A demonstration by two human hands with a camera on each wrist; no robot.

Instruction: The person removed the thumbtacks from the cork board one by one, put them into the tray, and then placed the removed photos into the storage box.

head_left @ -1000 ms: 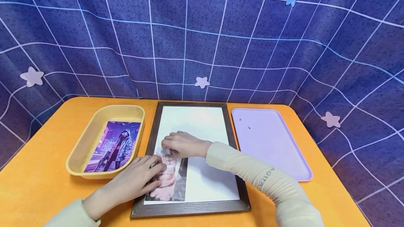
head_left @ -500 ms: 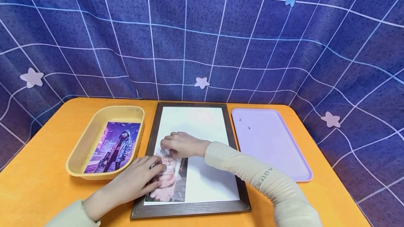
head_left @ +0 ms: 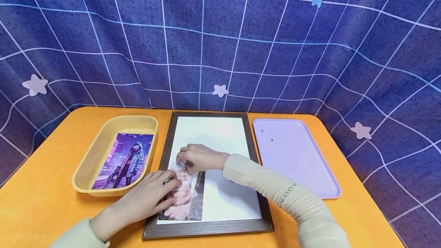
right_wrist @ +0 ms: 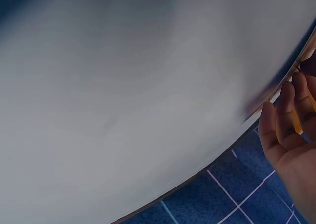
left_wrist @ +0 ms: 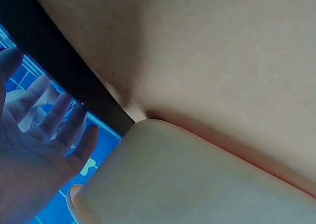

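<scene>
A kitten photo (head_left: pixel 182 206) lies on the lower left of a white board (head_left: pixel 227 198) with a dark brown frame (head_left: pixel 206 229). My left hand (head_left: pixel 149 194) reaches over the frame's left side, its spread fingers resting on the photo's left part. At the photo's top edge my right hand (head_left: pixel 200 158) bends down with curled fingers. In the right wrist view a small dark thing (right_wrist: pixel 309 65) shows at its fingertips; its kind is hard to make out, and the fingers hide most of it from above. The left wrist view shows the left hand (left_wrist: pixel 44 135) beside the dark frame.
A yellow bin (head_left: pixel 84 175) stands left of the frame, holding a purple picture of a hooded figure (head_left: pixel 129 160). To the right lies a lilac tray (head_left: pixel 296 156) with small dark pieces (head_left: pixel 271 139) near its far left. A blue gridded curtain (head_left: pixel 220 41) hangs behind the orange table (head_left: pixel 41 198).
The right hand shifts very slightly at the photo's top edge. The left hand, the photo and the frame stay in place.
</scene>
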